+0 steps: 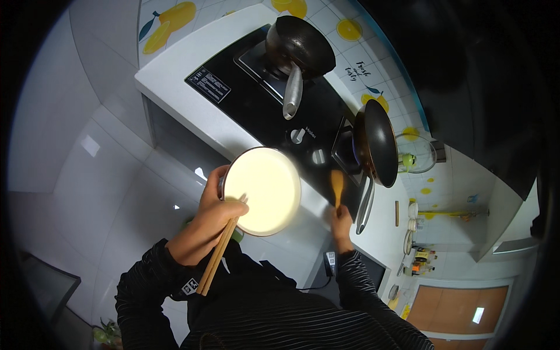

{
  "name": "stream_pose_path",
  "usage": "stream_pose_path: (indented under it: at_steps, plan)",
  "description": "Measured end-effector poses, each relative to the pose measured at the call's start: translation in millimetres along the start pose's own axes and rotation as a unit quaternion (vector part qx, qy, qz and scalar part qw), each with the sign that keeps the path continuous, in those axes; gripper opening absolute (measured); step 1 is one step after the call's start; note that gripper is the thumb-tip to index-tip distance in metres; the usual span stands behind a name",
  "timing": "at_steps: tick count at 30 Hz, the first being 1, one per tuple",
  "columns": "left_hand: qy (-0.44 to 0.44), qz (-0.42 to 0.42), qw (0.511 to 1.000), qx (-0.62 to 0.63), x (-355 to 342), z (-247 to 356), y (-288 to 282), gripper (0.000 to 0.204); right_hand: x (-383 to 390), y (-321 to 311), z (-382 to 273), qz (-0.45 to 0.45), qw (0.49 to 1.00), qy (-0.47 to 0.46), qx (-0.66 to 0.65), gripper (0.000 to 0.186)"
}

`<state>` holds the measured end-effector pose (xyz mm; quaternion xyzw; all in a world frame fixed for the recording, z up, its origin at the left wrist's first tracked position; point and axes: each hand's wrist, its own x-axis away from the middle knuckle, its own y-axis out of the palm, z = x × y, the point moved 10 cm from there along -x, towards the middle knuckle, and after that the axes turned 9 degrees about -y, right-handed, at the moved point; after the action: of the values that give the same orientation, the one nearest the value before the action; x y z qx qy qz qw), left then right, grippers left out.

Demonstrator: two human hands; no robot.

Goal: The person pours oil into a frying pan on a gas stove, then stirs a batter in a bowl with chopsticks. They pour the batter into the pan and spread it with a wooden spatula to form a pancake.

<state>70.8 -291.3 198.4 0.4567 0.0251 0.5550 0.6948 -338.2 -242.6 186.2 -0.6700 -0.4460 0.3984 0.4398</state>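
Note:
My left hand grips a round bowl full of smooth pale-yellow liquid, together with a pair of wooden chopsticks that slant down across the hand and out past the bowl's rim. At the cooktop's front edge, my right hand is closed round the handle of a wooden spatula, blade upward. Just beside it sits a dark frying pan on the right burner, its metal handle reaching toward me. A deeper black pan with a steel handle stands on the left burner.
The black gas cooktop is set in a white counter against lemon-patterned tiles. A glass lid is behind the right pan. Bottles and dishes line the counter to the right. A dark range hood hangs above.

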Motion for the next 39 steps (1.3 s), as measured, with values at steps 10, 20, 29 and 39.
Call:
stream_pose_path:
  at_steps: [10, 20, 29, 39]
  plan:
    - [-0.007, 0.020, 0.999, 0.025, 1, -2, -34, 0.075, -36, 12, -49, 0.060, 0.967, -0.144, 0.202, 0.025]
    - [-0.047, 0.061, 0.997, 0.025, -4, -2, -64, 0.079, -99, 28, -126, 0.121, 0.976, -0.173, 0.057, 0.022]
    - [-0.073, 0.031, 0.995, 0.063, -9, -11, -67, 0.077, -108, 37, -108, 0.117, 0.983, -0.138, 0.021, 0.023]
    - [-0.062, 0.028, 0.996, 0.062, -10, -20, -69, 0.077, -111, 33, -126, 0.129, 0.972, -0.180, 0.074, 0.021]
